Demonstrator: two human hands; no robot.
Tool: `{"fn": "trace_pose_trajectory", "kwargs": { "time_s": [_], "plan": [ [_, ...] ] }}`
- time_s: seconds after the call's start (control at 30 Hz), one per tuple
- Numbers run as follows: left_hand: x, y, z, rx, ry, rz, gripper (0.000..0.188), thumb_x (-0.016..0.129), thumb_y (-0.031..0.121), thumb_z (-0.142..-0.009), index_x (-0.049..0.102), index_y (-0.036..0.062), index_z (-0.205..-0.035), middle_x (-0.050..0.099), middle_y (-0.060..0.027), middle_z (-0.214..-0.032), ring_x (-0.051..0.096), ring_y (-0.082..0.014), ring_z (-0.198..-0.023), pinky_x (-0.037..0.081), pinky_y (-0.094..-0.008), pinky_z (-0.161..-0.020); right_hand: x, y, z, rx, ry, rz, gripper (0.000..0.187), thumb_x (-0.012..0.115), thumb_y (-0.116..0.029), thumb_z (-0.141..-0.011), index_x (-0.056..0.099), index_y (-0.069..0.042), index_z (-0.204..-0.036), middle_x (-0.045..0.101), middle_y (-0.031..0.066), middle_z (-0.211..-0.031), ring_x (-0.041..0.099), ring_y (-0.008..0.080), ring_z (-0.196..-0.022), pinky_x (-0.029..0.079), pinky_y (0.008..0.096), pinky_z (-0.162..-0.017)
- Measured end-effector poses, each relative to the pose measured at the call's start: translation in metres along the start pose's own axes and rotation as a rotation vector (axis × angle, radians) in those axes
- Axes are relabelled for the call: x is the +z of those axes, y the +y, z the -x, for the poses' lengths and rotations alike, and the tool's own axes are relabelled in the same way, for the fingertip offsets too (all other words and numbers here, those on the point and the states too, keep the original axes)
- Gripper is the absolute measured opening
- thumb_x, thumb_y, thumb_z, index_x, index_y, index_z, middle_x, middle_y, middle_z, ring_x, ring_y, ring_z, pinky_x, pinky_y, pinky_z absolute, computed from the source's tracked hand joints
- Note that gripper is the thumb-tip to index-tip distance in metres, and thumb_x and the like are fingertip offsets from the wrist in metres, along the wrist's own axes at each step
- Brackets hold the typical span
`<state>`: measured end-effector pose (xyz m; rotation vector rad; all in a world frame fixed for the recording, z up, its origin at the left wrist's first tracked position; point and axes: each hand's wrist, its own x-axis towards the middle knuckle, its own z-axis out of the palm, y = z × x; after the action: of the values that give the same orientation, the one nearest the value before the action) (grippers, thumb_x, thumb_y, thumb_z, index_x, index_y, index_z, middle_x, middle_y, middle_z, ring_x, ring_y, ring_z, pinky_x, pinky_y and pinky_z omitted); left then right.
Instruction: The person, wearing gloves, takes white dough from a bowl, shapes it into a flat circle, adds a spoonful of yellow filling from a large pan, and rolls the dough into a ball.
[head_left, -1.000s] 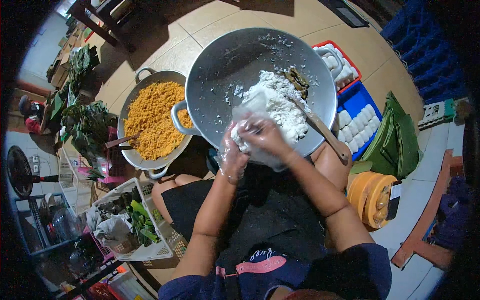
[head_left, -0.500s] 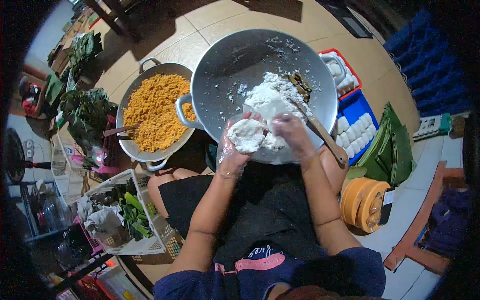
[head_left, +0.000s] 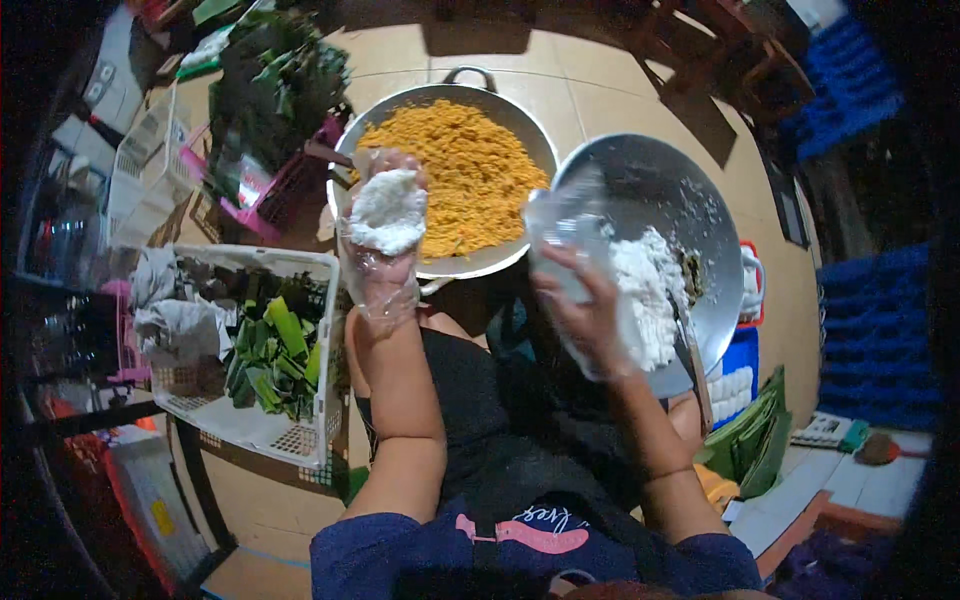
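My left hand [head_left: 385, 280], in a clear plastic glove, is palm up by the left edge of a pan [head_left: 345, 140] of orange, crumbly food [head_left: 480, 165]. On its palm and fingers lies a flattened patch of white rice [head_left: 388, 212]. My right hand [head_left: 580, 310], in a loose plastic glove, hangs over the near left rim of a large metal pan [head_left: 640, 165]. It is somewhat blurred; its fingers look apart with nothing in them. More white rice [head_left: 645, 300] lies in that pan, with dark leaves [head_left: 693, 277] beside it and a wooden spatula [head_left: 695, 370] against its near right side.
At left stands a white crate [head_left: 335, 400] with green leaf pieces [head_left: 280, 350]. Large dark leaves [head_left: 275, 110] fill a pink basket [head_left: 250, 215] behind it. Folded green leaves [head_left: 750, 430] and a blue tray [head_left: 738, 350] with white pieces are at right. A wooden handle [head_left: 328, 153] juts from the orange food's pan.
The view has turned left. My left hand has carried the rice patch from the large pan to the orange food's pan. My right hand has drawn back toward the large pan's left rim.
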<state>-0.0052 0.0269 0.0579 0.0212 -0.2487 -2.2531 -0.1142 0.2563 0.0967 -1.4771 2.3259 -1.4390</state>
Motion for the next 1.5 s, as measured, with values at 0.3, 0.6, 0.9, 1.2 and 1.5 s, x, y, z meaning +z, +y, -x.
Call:
{"fn": "trace_pose_trajectory", "kwargs": {
  "time_s": [0.3,0.6,0.9,1.2,1.5],
  "plan": [
    [-0.051,0.012,-0.019,0.198,-0.087,0.189,0.053,0.057,0.031,-0.077,0.050,-0.0067,-0.113,0.056,-0.0172,-0.112,0.054,-0.0310,-0.103,0.042,-0.0413,-0.093,0.200,0.177,-0.101,0.093,-0.157,0.486,0.025,0.054,-0.022,-0.083,0.062,-0.003,-0.098,0.061,0.0191,-0.103,0.056,0.0338,-0.099,0.041,0.0398,-0.089],
    [-0.063,0.029,-0.010,0.321,0.263,0.069,0.049,0.044,0.035,-0.088,0.053,-0.0048,-0.115,0.059,-0.0162,-0.110,0.057,-0.0292,-0.101,0.043,-0.0398,-0.091,0.222,0.112,-0.097,-0.178,-0.899,0.614,0.023,0.050,-0.023,-0.079,0.063,-0.004,-0.081,0.063,0.0187,-0.081,0.061,0.0330,-0.074,0.048,0.0411,-0.068],
    [-0.082,0.017,-0.016,0.235,0.228,0.066,0.043,0.041,0.031,-0.087,0.056,-0.0003,-0.113,0.061,-0.0133,-0.106,0.058,-0.0276,-0.097,0.046,-0.0387,-0.087,0.178,0.130,-0.118,0.498,-0.473,-0.020,0.022,0.062,-0.014,-0.078,0.057,-0.002,-0.097,0.061,0.0066,-0.078,0.057,0.0159,-0.067,0.047,0.0314,-0.059],
    [-0.089,-0.006,-0.017,0.159,0.362,0.080,0.041,0.039,0.028,-0.090,0.055,-0.0012,-0.113,0.060,-0.0124,-0.109,0.059,-0.0237,-0.097,0.047,-0.0365,-0.087,0.167,0.004,-0.095,0.269,-0.467,-0.347,0.017,0.065,-0.014,-0.081,0.062,-0.001,-0.093,0.064,0.0083,-0.086,0.061,0.0168,-0.074,0.049,0.0310,-0.068],
    [-0.082,-0.004,-0.015,0.133,0.339,0.135,0.041,0.038,0.031,-0.092,0.054,0.0013,-0.116,0.060,-0.0116,-0.111,0.058,-0.0237,-0.100,0.047,-0.0377,-0.088,0.165,0.006,-0.110,0.521,-0.511,-0.687,0.027,0.062,-0.012,-0.084,0.058,0.000,-0.108,0.065,0.0094,-0.094,0.060,0.0144,-0.088,0.047,0.0308,-0.082]
  ]
}}
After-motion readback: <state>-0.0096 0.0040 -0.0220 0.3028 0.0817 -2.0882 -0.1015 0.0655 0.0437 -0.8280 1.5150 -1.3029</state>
